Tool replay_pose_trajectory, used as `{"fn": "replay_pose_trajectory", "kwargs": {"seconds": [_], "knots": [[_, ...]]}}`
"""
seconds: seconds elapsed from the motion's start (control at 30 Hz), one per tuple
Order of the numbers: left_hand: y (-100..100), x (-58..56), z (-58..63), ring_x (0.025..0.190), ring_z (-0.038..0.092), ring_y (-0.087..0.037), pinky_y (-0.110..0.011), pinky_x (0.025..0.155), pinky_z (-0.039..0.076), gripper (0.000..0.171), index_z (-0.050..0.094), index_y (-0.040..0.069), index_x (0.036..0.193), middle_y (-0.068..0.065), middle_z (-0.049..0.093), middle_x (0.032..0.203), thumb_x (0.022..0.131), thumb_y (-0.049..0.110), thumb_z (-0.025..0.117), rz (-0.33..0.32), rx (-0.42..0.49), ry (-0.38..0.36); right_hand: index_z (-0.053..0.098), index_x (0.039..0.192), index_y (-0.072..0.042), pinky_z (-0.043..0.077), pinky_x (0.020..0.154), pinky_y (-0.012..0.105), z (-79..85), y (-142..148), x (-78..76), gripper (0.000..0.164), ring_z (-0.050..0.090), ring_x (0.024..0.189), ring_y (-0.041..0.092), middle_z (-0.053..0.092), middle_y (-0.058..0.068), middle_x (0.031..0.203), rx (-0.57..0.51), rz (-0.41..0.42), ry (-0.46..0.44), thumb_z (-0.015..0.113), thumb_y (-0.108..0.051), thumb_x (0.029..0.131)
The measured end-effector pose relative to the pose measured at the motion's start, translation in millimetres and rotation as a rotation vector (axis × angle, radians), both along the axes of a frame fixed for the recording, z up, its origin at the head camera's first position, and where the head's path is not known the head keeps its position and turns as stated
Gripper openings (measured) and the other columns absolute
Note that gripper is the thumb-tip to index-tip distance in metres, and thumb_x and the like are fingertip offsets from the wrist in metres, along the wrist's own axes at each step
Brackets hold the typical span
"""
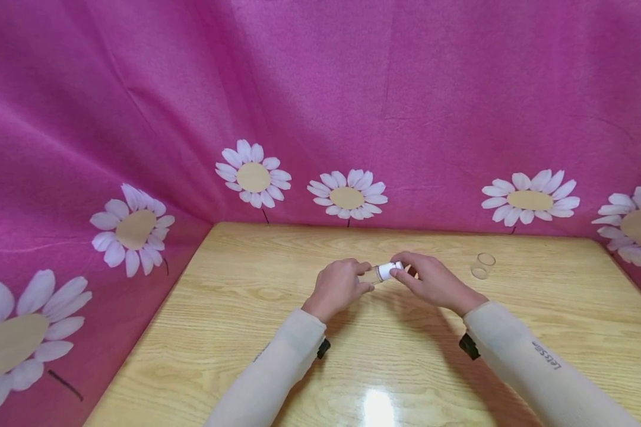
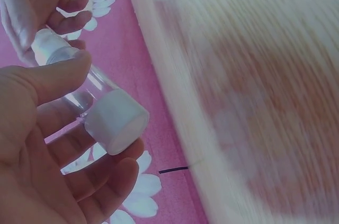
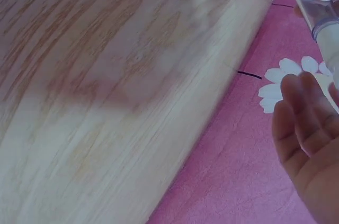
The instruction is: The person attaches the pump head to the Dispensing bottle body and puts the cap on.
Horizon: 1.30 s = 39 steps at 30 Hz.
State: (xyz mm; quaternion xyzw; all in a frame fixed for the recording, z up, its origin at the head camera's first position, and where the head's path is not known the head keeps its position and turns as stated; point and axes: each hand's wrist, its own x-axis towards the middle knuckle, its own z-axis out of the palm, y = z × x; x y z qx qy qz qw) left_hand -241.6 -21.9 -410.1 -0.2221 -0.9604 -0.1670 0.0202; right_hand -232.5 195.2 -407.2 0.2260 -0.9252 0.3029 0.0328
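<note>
A small clear bottle (image 1: 386, 271) with white end parts is held above the table, tilted on its side. My left hand (image 1: 338, 288) grips it at one end; the left wrist view shows the thumb across the clear middle and fingers beneath, near a wide white end (image 2: 117, 123). At the narrower white end (image 2: 46, 45) is my right hand (image 1: 432, 279), thumb and forefinger pinching it in the head view. The right wrist view cuts off part of the bottle (image 3: 317, 15) and of the right hand (image 3: 312, 134).
A clear, hollow cylinder like a cap (image 1: 479, 273) is on the wooden table (image 1: 219, 308), to the right beyond my right hand. Pink cloth (image 1: 320, 89) with printed daisies rises behind the table and along its left side.
</note>
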Motion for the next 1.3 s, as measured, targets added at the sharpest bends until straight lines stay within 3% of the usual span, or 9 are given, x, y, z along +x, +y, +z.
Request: {"fn": "replay_pose_trajectory", "kwargs": {"seconds": [0.17, 0.3, 0.4, 0.63, 0.83, 1.03, 1.17, 1.3], "knots": [[-1, 0.4, -0.2, 0.080, 0.064, -0.010, -0.027, 0.063, 0.047, 0.043, 0.070, 0.024, 0.126, 0.001, 0.074, 0.108, 0.086, 0.038, 0.076, 0.012, 0.008, -0.014, 0.057, 0.131, -0.006, 0.049, 0.066, 0.029, -3.1, 3, -0.2, 0.052, 0.060, 0.083, 0.017, 0.066, 0.008, 0.109, -0.037, 0.061, 0.109, 0.077, -0.010, 0.084], [-1, 0.1, -0.6, 0.078, 0.063, -0.008, -0.025, 0.060, 0.045, 0.043, 0.070, 0.025, 0.126, 0.002, 0.073, 0.104, 0.086, 0.039, 0.077, 0.013, 0.013, -0.026, 0.064, 0.120, -0.009, 0.054, 0.068, 0.035, -8.2, 3, -1.6, 0.045, 0.062, 0.082, 0.016, 0.068, 0.005, 0.108, -0.060, 0.110, 0.234, 0.078, 0.003, 0.079], [-1, -0.2, -0.7, 0.079, 0.064, -0.008, -0.024, 0.059, 0.044, 0.043, 0.070, 0.025, 0.125, 0.003, 0.072, 0.102, 0.086, 0.039, 0.077, 0.011, 0.009, -0.027, 0.066, 0.114, -0.010, 0.055, 0.067, 0.033, -9.0, 2, -2.8, 0.037, 0.062, 0.079, 0.012, 0.068, 0.003, 0.104, -0.056, 0.112, 0.268, 0.075, 0.005, 0.081], [0, -0.6, -1.8, 0.079, 0.064, -0.010, -0.026, 0.061, 0.046, 0.041, 0.071, 0.023, 0.123, 0.002, 0.073, 0.105, 0.086, 0.038, 0.077, 0.011, 0.004, -0.010, 0.064, 0.116, -0.007, 0.049, 0.065, 0.023, -8.4, -2, -1.9, 0.027, 0.055, 0.073, 0.007, 0.068, 0.005, 0.103, -0.038, 0.091, 0.159, 0.069, -0.002, 0.090], [1, -0.3, -1.9, 0.077, 0.061, -0.010, -0.026, 0.062, 0.046, 0.041, 0.071, 0.022, 0.123, 0.003, 0.074, 0.107, 0.085, 0.037, 0.078, 0.027, 0.009, 0.000, 0.061, 0.118, -0.004, 0.045, 0.061, 0.022, -7.1, -4, -1.2, 0.025, 0.049, 0.069, 0.005, 0.064, 0.006, 0.098, -0.031, 0.066, 0.108, 0.065, -0.007, 0.094], [1, -3.5, -4.0, 0.081, 0.066, -0.012, -0.029, 0.066, 0.050, 0.041, 0.070, 0.022, 0.125, 0.002, 0.074, 0.108, 0.087, 0.036, 0.076, 0.012, 0.028, -0.042, 0.055, 0.131, -0.002, 0.049, 0.063, 0.024, -4.2, 3, 0.8, 0.042, 0.056, 0.073, 0.009, 0.066, 0.012, 0.106, -0.054, 0.041, 0.048, 0.069, -0.012, 0.093], [-3, -9.1, -5.4, 0.100, 0.070, -0.017, -0.034, 0.081, 0.054, 0.040, 0.069, 0.018, 0.125, 0.001, 0.074, 0.115, 0.089, 0.033, 0.075, 0.041, 0.111, -0.101, 0.048, 0.139, -0.002, 0.051, 0.068, 0.027, -4.1, 15, 2.4, 0.055, 0.060, 0.080, 0.012, 0.063, 0.017, 0.116, -0.042, 0.003, -0.021, 0.070, -0.015, 0.091], [-2, -17.2, -4.8, 0.103, 0.067, -0.018, -0.035, 0.086, 0.053, 0.035, 0.067, 0.012, 0.120, -0.001, 0.072, 0.113, 0.091, 0.032, 0.071, 0.078, 0.248, -0.160, 0.053, 0.134, 0.000, 0.050, 0.071, 0.029, -7.2, 23, 4.0, 0.049, 0.061, 0.084, 0.014, 0.065, 0.020, 0.116, 0.004, -0.003, -0.015, 0.070, -0.015, 0.091]]}}
